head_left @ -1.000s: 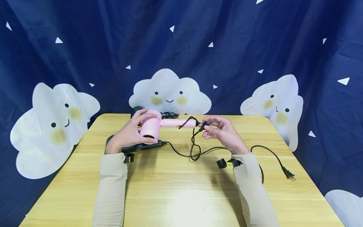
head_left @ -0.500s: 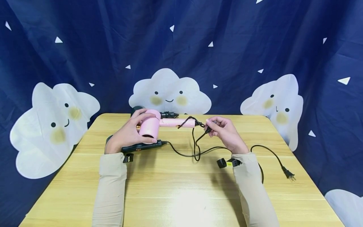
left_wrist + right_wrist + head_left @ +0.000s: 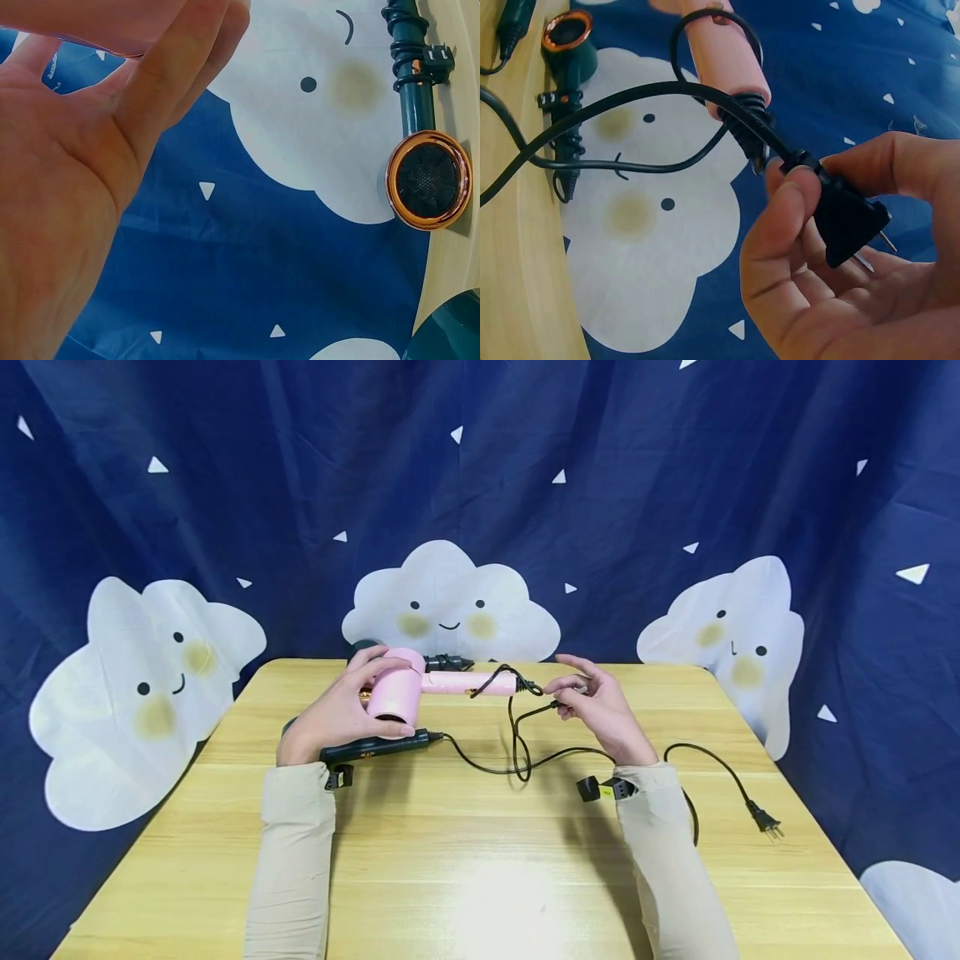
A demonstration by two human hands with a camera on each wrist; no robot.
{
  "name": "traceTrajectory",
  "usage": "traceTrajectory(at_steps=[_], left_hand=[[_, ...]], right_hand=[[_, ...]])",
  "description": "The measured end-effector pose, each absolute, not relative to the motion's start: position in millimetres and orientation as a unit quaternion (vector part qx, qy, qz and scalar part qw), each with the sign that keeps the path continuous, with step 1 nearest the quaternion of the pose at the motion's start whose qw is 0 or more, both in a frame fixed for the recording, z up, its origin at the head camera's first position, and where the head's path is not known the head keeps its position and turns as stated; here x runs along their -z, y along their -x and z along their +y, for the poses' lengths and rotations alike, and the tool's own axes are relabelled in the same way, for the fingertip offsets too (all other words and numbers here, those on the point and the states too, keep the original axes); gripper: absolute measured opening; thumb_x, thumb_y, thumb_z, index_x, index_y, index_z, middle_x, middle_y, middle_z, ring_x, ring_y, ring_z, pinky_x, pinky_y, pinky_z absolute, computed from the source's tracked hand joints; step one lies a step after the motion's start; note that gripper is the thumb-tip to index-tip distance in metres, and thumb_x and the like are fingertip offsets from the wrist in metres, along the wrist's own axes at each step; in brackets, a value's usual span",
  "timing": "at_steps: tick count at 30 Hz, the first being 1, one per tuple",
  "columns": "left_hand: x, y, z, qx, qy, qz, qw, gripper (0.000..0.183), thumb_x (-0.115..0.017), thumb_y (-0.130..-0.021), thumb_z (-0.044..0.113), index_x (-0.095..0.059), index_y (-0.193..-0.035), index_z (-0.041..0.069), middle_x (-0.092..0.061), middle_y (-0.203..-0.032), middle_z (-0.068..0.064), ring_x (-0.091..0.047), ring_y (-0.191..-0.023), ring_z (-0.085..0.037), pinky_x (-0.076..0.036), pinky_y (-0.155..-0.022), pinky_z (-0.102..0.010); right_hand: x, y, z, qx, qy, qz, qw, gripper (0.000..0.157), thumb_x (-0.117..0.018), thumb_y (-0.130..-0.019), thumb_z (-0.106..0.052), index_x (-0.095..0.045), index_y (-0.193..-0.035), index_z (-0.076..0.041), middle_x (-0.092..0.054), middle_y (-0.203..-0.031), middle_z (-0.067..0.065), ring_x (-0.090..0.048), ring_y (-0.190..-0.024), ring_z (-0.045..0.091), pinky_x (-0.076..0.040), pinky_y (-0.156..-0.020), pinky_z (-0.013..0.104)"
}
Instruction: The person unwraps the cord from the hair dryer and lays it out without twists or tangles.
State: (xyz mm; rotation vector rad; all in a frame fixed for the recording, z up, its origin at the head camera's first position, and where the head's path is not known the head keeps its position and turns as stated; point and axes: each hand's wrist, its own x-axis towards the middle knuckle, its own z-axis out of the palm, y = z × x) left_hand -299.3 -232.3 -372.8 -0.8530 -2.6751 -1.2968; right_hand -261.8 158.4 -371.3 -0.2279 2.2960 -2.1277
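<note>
My left hand [image 3: 326, 718] grips a pink hair dryer [image 3: 397, 693] by its barrel, thumb under the front opening and fingers over the top. Its handle points right, above the table. The thumb and fingers of my right hand [image 3: 603, 714] pinch the black two-pin plug [image 3: 847, 214], just right of the handle's end; the metal prongs face into the palm in the right wrist view. From the plug the black cord [image 3: 516, 743] hangs in a loop below the handle, and part of it is wound round the handle's end.
Behind the pink dryer lies a dark green hair dryer [image 3: 568, 67] with its cord wrapped round the handle. Another dark green dryer [image 3: 375, 747] lies nearer, partly behind my left hand. Its cord runs right, under my right arm, to a plug [image 3: 763, 818] on the wooden table [image 3: 450, 827].
My right hand has drawn the plug slightly right, away from the handle's end, and its index finger has lifted. The hanging cord has shifted and its loop has opened. My left hand stays put.
</note>
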Motion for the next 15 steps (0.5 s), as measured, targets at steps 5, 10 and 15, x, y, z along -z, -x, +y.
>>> traceTrajectory(at_steps=[5, 10, 15], left_hand=[[372.1, 299.3, -232.3, 0.418, 0.274, -0.866, 0.027, 0.087, -0.100, -0.065, 0.035, -0.058, -0.140, 0.037, -0.028, -0.164, -0.001, -0.055, -0.122, -0.029, -0.052, -0.092, -0.046], [371.4, 298.7, -232.3, 0.417, 0.276, -0.865, 0.029, 0.087, -0.101, -0.065, 0.035, -0.058, -0.140, 0.036, -0.028, -0.165, -0.002, -0.056, -0.123, -0.029, -0.053, -0.091, -0.046], [370.6, 297.2, -232.0, 0.422, 0.282, -0.861, 0.029, 0.087, -0.101, -0.064, 0.035, -0.058, -0.140, 0.036, -0.029, -0.164, 0.000, -0.051, -0.132, -0.029, -0.052, -0.095, -0.048]], right_hand=[[372.9, 263.9, 160.9, 0.661, 0.052, 0.748, -0.010, 0.059, -0.057, -0.095, 0.004, -0.044, -0.152, -0.003, -0.067, -0.103, 0.006, -0.065, -0.072, 0.008, -0.057, -0.071, 0.022], [375.9, 266.6, 163.8, 0.668, 0.041, 0.743, -0.017, 0.050, -0.057, -0.095, 0.004, -0.050, -0.144, 0.009, -0.069, -0.093, -0.002, -0.065, -0.076, 0.007, -0.057, -0.073, 0.020], [378.4, 269.4, 165.2, 0.680, 0.027, 0.732, -0.034, 0.041, -0.059, -0.093, 0.006, -0.058, -0.132, 0.014, -0.075, -0.087, -0.008, -0.069, -0.079, 0.004, -0.058, -0.076, 0.018]])
